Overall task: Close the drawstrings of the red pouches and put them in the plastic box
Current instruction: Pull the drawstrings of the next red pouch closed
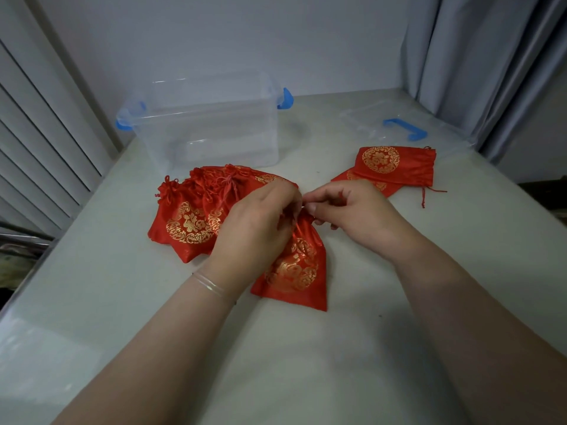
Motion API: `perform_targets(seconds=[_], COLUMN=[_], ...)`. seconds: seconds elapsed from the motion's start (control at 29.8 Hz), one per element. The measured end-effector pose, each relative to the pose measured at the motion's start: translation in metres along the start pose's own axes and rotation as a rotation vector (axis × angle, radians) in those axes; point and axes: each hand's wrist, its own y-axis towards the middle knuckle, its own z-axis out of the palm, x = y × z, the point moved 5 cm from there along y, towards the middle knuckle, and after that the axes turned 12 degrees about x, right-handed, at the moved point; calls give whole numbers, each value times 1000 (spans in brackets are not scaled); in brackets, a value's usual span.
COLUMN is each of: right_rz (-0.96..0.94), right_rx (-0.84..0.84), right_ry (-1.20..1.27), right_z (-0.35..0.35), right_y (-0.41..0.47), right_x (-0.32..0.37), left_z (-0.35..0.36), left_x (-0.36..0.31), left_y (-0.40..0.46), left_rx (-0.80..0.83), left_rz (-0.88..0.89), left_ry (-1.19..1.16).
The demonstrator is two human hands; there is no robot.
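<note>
step: cinching | ur left hand (257,222) + right hand (346,210) both pinch neck/strings of red pouch (294,268) mid-table | cinched pile (196,210) by plastic box (208,124), box looks empty | 2 flat pouches (395,164) right side, still open

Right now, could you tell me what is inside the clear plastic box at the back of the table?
The plastic box looks empty: through its clear walls no red pouch shows inside. Its lid lies apart to the right. The box's far bottom corners are too hazy to check.

Dim, even indoor light; soft shadows, wide-angle edge distortion
</note>
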Motion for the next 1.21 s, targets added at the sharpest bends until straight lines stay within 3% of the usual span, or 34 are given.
perform_targets(seconds=[0.27,0.4,0.57,0.91,1.21], right_rz=[-6,-6,0,24,129], right_rx=[76,26,-72,-107,-54], right_ry=[44,-33,-71,-244,318], right_z=[-3,-3,1,-9,4], right_y=[-2,0,2,1,3], right_x=[-1,-1,-6,-4,-13], left_z=[-1,0,1,-8,-2], left_x=[-15,-18,-13,-3,6], left_y=[0,-1,0,1,1], left_rx=[-30,-52,-80,-56,-27], left_rz=[126,128,82,-8,-54], left_ry=[207,296,261,154,337])
